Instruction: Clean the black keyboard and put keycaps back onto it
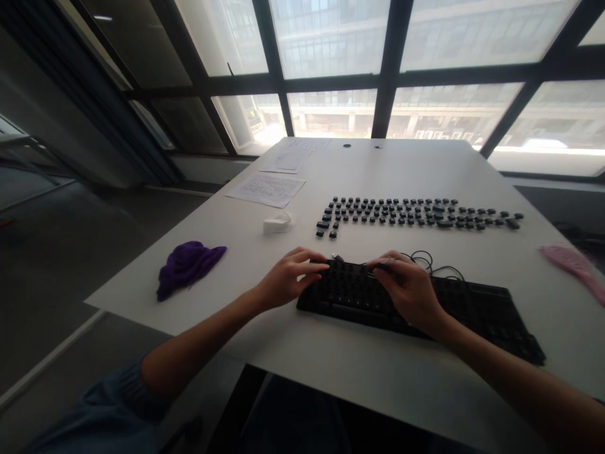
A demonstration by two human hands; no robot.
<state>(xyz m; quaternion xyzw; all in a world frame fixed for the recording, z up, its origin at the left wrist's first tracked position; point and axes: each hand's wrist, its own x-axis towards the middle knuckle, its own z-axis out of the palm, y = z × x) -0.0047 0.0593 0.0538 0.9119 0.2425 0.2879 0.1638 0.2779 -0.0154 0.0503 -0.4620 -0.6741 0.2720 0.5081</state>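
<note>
Keyboard (pixel 472 312): it lies black and stripped of caps on the near part of the white surface (pixel 359 372), angled so its right end runs toward the near edge. Its cable (pixel 432 263) coils just behind it. The keycaps (pixel 416 213) are laid out in tidy rows farther back, well apart from the board.

The left hand (pixel 288 277) rests at the board's far-left corner, fingers bent and spread over the top row, thumb tucked under. It seems to steady the board rather than grip it. The right hand (pixel 410 291) is curled over the middle of the board, fingertips pinched together near the top row. There may be a small dark cap between them, but the light is too dim to be sure.

Judging by this, the work in hand is at the bare switches. To do it well, the left hand should keep the board pinned flat so it does not slide on the smooth surface. The right should press straight down on one switch stem at a time, never at a slant, since a tilted cap can bend the stem.

A purple cloth (pixel 189 265) lies to the left, a small white tool (pixel 277 223) behind it, papers (pixel 267 189) farther back, and a pink brush (pixel 574 268) at the right edge.
</note>
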